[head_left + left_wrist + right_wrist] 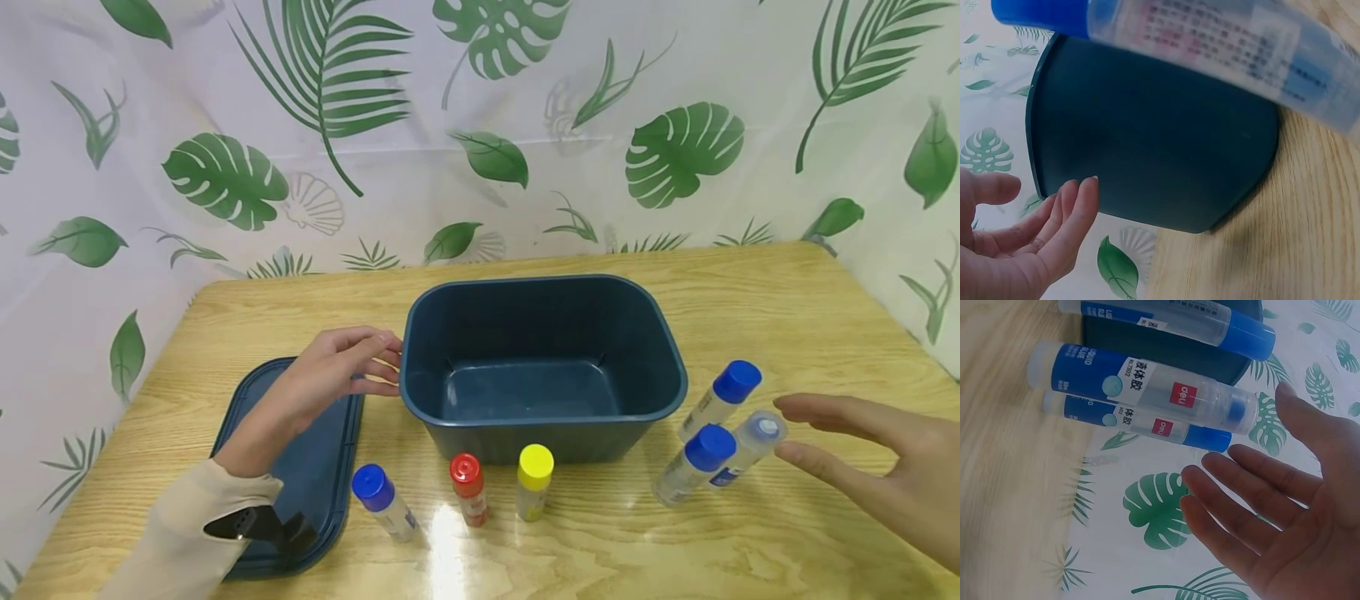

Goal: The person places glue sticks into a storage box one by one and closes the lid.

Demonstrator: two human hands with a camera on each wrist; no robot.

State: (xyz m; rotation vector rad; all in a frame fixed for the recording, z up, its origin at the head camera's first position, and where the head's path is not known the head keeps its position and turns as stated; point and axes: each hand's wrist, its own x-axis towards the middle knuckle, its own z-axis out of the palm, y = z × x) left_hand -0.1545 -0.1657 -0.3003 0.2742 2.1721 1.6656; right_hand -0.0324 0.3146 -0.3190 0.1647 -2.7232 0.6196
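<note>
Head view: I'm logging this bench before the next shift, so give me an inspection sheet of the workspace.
Surface: wooden table, glossy, with glare near the front.
Job's things: three glue bottles by the right hand, two blue-capped, one clear-capped.
Clutter: empty dark blue tub; its lid flat to the left; blue-capped bottle, red-capped bottle and yellow-capped bottle in front.
Grippers: left hand open, fingertips at the tub's rim; right hand open beside the three bottles, no grip.
Cables: nothing seen.
Surroundings: leaf-print curtain behind.
</note>
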